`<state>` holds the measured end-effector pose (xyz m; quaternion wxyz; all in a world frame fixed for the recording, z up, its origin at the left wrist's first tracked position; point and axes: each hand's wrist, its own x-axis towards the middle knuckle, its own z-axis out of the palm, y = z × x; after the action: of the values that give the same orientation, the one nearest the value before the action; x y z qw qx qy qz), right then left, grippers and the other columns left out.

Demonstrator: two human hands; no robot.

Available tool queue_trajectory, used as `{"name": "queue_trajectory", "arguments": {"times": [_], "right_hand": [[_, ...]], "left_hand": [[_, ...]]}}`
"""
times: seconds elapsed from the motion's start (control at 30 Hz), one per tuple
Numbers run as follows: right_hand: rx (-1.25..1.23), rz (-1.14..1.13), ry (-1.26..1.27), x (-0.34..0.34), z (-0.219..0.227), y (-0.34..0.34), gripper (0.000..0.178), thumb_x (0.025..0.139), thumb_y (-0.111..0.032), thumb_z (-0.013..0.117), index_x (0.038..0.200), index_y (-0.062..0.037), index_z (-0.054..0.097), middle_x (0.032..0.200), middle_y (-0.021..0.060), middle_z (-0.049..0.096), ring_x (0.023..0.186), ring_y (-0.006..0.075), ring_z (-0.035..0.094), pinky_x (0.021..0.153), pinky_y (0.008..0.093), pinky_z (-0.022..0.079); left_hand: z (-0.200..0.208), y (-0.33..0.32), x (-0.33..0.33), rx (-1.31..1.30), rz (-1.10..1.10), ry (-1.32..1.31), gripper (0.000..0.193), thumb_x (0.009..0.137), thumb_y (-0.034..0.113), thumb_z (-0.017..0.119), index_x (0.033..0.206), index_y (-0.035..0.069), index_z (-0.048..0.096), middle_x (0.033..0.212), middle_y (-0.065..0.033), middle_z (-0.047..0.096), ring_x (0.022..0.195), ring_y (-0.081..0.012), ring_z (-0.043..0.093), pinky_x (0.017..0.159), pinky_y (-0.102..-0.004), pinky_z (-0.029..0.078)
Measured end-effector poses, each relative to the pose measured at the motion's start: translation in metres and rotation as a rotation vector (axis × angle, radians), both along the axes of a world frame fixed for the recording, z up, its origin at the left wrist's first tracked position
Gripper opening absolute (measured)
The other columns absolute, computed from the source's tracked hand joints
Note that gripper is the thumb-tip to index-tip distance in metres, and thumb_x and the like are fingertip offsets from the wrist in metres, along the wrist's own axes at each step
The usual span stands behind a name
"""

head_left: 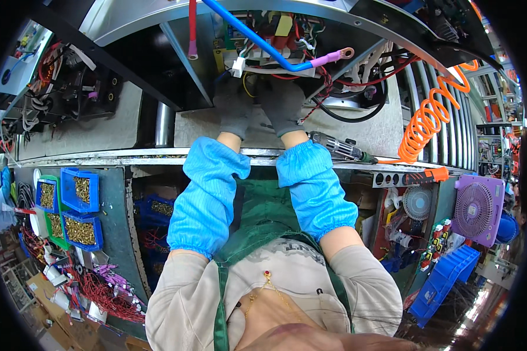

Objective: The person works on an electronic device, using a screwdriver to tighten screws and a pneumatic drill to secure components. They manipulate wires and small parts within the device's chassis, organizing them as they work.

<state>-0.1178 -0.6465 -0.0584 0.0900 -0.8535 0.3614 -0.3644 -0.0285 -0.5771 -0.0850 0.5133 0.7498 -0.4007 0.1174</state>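
Single head-mounted fisheye view, looking steeply down from above the person's own chest and forearms toward the workbench edge (158, 157) ahead. The wiring bay (287, 52) of the open metal chassis lies at arm's length near the top centre. Straight edges bow toward the dark circular rim; side shelves, the parts bins (79, 190) and a purple fan (477, 207) appear compressed at the margins.

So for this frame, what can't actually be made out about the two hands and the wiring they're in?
Head view only:
- Left hand and right hand: grey gloves reach under the chassis edge; fingertips lost in shadow, so any grasp is unclear.
- White connector: touching a hand or not, too small to tell.
- Blue cable: upper end cut off by the top edge.
- Electric screwdriver: near end hidden behind the blue sleeve.
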Motion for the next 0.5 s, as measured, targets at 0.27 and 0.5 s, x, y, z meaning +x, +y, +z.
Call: {"name": "queue_trajectory", "arguments": {"times": [0.27,0.5], "right_hand": [[0.104,0.075,0.088,-0.006,-0.002,-0.005,0.025,0.08,-0.033,0.059,0.088,-0.0107,0.068,0.08,0.0108,0.065,0.071,0.0294,0.062,0.061,0.0413,0.047],[0.037,0.097,-0.001,-0.005,0.002,-0.007,0.023,0.081,-0.032,0.059,0.078,-0.0114,0.068,0.069,0.0118,0.063,0.064,0.0305,0.062,0.056,0.0411,0.048]], "left_hand": [[-0.02,-0.002,0.009,-0.051,-0.027,-0.043,0.028,0.082,0.028,0.061,0.1,0.006,0.064,0.101,-0.0151,0.061,0.1,-0.031,0.055,0.086,-0.0402,0.045],[-0.005,-0.003,0.018,-0.003,-0.244,0.473,0.022,0.082,0.018,0.057,0.096,0.002,0.065,0.093,-0.0144,0.063,0.086,-0.0271,0.061,0.075,-0.0348,0.047]]}}
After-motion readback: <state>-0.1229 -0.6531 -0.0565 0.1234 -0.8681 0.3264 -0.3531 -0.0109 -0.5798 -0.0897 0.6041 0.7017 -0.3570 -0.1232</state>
